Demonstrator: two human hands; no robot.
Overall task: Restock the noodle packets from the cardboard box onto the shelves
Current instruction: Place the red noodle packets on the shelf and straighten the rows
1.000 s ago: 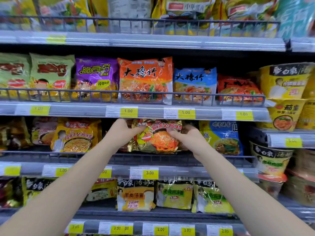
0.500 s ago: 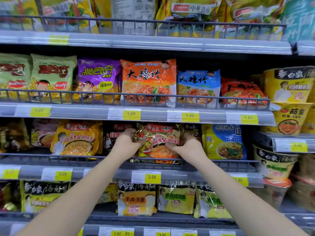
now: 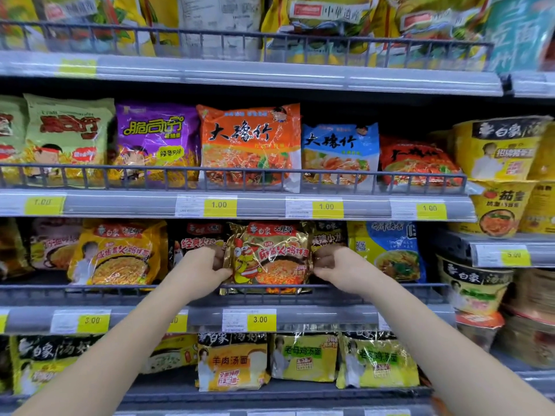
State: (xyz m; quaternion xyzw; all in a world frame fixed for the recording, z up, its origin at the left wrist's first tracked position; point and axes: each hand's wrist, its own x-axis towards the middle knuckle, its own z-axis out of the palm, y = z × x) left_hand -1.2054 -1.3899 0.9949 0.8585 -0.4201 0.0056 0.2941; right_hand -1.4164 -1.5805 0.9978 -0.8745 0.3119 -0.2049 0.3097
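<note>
In the middle of the frame, two bare hands hold one shiny gold noodle packet point(image 3: 270, 259) with a red cartoon chicken on the front. The left hand point(image 3: 204, 265) pinches the packet's left edge, fingers curled around it. The right hand point(image 3: 336, 265) has the right edge, and its grip is curled tight on the crinkly wrap too. The packet stands upright with its front facing out. Its bottom edge is down behind the grey wire rail point(image 3: 90, 291) of the middle shelf point(image 3: 315, 315). I cannot tell if it sits on the shelf floor.

Just left of the packet, partly behind the left hand, is a black noodle packet point(image 3: 195, 235). Further left stands a yellow noodle packet point(image 3: 117, 253) with a picture of noodles on it. Just to the right is a blue and yellow noodle packet point(image 3: 390, 250). Below the gold packet, on the shelf's front edge, is a yellow price tag point(image 3: 260, 319) that says 3.00.

On the shelf above stand a purple packet point(image 3: 156, 139), a big orange packet point(image 3: 249, 145) and a light blue packet point(image 3: 339, 151) in a row. At the right edge of the frame, yellow noodle bowls point(image 3: 498, 148) are stacked up.
</note>
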